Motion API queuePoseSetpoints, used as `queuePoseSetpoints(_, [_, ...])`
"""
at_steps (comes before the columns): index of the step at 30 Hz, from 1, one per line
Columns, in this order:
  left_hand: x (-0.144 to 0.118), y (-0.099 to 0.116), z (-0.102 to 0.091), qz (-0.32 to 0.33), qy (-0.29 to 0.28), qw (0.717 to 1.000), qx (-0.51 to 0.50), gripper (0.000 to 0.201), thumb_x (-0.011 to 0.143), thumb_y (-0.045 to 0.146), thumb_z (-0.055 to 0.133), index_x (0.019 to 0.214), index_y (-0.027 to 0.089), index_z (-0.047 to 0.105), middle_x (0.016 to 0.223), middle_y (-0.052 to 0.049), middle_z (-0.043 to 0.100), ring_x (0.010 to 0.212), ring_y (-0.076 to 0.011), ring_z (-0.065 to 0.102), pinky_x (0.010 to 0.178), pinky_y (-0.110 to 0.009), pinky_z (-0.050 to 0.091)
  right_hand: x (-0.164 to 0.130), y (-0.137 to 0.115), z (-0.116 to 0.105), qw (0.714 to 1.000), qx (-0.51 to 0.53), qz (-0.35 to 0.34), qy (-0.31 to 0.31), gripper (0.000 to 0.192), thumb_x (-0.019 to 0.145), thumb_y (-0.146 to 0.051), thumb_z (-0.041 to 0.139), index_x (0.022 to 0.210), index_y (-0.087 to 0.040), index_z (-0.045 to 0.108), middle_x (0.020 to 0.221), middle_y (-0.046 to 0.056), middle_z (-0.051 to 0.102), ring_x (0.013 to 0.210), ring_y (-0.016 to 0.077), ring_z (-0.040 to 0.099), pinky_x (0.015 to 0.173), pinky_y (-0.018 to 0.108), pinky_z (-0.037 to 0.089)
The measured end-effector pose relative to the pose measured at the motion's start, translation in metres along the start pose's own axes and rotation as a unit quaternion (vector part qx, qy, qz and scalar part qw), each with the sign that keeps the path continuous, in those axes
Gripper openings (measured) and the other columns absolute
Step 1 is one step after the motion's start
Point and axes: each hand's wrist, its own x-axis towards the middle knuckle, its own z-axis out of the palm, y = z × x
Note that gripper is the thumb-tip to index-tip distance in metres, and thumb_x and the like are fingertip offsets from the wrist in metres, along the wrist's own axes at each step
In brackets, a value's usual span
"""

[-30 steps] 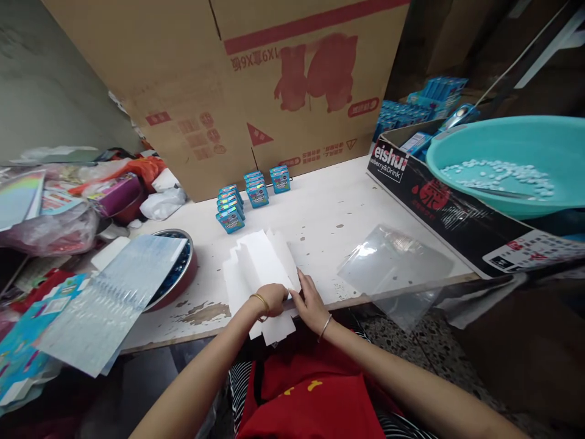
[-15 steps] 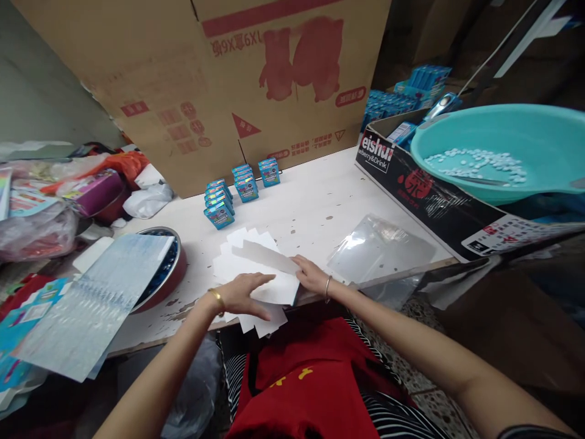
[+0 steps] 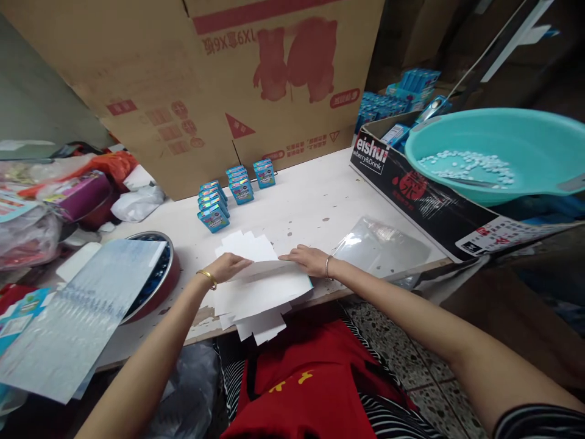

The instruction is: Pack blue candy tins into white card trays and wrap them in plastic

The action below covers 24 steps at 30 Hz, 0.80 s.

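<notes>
A stack of flat white card blanks (image 3: pixel 256 286) lies on the white table (image 3: pixel 315 207) at its front edge, partly overhanging. My left hand (image 3: pixel 227 266) rests flat on the stack's left part, fingers apart. My right hand (image 3: pixel 307 259) presses flat on the top sheet at its right side. Neither hand grips anything. Behind the stack stand rows of small blue boxes (image 3: pixel 228 194).
A big cardboard box (image 3: pixel 237 79) walls off the back. A teal basin (image 3: pixel 498 152) with white pellets sits on a black carton (image 3: pixel 425 195) at right. A clear plastic bag (image 3: pixel 379 244) lies right of the stack. A red-rimmed bowl (image 3: pixel 155 277) under a printed sheet (image 3: pixel 82 311) stands left, beside clutter.
My hands pinched the stack's near edge, lifted and turned a folded white blank, and now both lie flat on it. The view shifted right and down.
</notes>
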Motion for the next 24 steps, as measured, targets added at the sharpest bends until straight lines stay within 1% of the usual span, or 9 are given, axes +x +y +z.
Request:
queuePoseSetpoints(2, [-0.006,-0.005,0.011,0.034,-0.032,0.998,-0.035,0.055,0.087,0.058,0.041,0.112,0.018,0.068,0.113,-0.006,0.069,0.099,-0.0234,0.062,0.09,-0.032,0.046,-0.004,-0.003,-0.005,1.0,-0.017,-0.006,-0.025,0.051,0.092,-0.015,0.039,0.142,-0.024,0.039,0.117,0.012,0.056,0.105,0.0244,0.05,0.087,0.037,0.044])
queuePoseSetpoints(4, [-0.012,-0.006,0.026,0.08,-0.042,0.995,-0.03,0.05,0.085,0.053,0.049,0.119,0.019,0.064,0.13,-0.008,0.059,0.114,-0.0244,0.056,0.101,-0.034,0.04,-0.005,-0.008,-0.011,0.999,-0.004,-0.015,-0.048,0.052,0.094,-0.036,0.043,0.144,-0.022,0.036,0.123,0.014,0.054,0.109,0.0269,0.049,0.092,0.04,0.041])
queuePoseSetpoints(7, [-0.018,0.004,0.045,0.09,0.008,0.995,0.048,0.055,0.08,0.045,0.061,0.127,0.02,0.056,0.135,-0.013,0.052,0.119,-0.0276,0.052,0.101,-0.039,0.04,0.001,-0.018,-0.022,0.997,0.004,-0.001,-0.083,0.054,0.094,-0.054,0.039,0.136,-0.022,0.049,0.12,0.013,0.057,0.113,0.0294,0.048,0.093,0.041,0.039])
queuePoseSetpoints(9, [-0.02,0.013,0.051,0.062,0.035,0.992,0.101,0.057,0.076,0.043,0.067,0.125,0.018,0.055,0.129,-0.014,0.053,0.113,-0.0287,0.053,0.093,-0.04,0.046,0.009,-0.026,-0.028,0.993,-0.018,0.018,-0.118,0.049,0.092,-0.053,0.043,0.125,-0.02,0.058,0.115,0.013,0.06,0.11,0.0286,0.052,0.089,0.037,0.041])
queuePoseSetpoints(13, [-0.021,0.02,0.053,0.045,0.039,0.986,0.155,0.056,0.075,0.042,0.069,0.123,0.017,0.053,0.123,-0.013,0.053,0.107,-0.029,0.054,0.086,-0.04,0.049,0.02,-0.036,-0.034,0.983,-0.061,0.034,-0.168,0.047,0.089,-0.054,0.051,0.115,-0.016,0.062,0.113,0.013,0.06,0.098,0.0254,0.06,0.077,0.032,0.044])
queuePoseSetpoints(15, [-0.022,0.014,0.052,0.059,0.053,0.986,0.145,0.063,0.076,0.044,0.068,0.129,0.017,0.048,0.125,-0.014,0.052,0.109,-0.0288,0.054,0.09,-0.04,0.047,0.019,-0.035,-0.032,0.985,-0.073,0.017,-0.153,0.05,0.088,-0.058,0.05,0.111,-0.016,0.063,0.115,0.014,0.058,0.097,0.0252,0.06,0.075,0.032,0.044])
queuePoseSetpoints(20, [-0.023,-0.009,0.046,0.133,0.072,0.985,0.083,0.049,0.09,0.052,0.046,0.123,0.017,0.055,0.119,-0.012,0.056,0.108,-0.0233,0.055,0.096,-0.036,0.043,0.015,-0.024,-0.026,0.992,-0.062,-0.042,-0.101,0.05,0.092,-0.053,0.045,0.119,-0.014,0.059,0.111,0.015,0.058,0.106,0.0276,0.055,0.084,0.035,0.044])
queuePoseSetpoints(22, [-0.02,-0.012,0.045,0.137,0.086,0.979,0.124,0.049,0.091,0.051,0.044,0.128,0.018,0.052,0.119,-0.011,0.058,0.107,-0.0233,0.056,0.094,-0.035,0.044,0.018,-0.023,-0.025,0.993,-0.044,-0.034,-0.1,0.044,0.096,-0.046,0.04,0.122,-0.014,0.057,0.111,0.015,0.059,0.105,0.0265,0.055,0.086,0.035,0.043])
queuePoseSetpoints(24, [-0.015,-0.012,0.045,0.109,0.09,0.97,0.197,0.042,0.093,0.041,0.043,0.129,0.02,0.051,0.113,-0.01,0.061,0.101,-0.0224,0.059,0.086,-0.033,0.046,0.022,-0.024,-0.025,0.993,-0.037,-0.027,-0.108,0.041,0.099,-0.039,0.035,0.119,-0.013,0.058,0.111,0.015,0.061,0.102,0.0253,0.057,0.085,0.035,0.043])
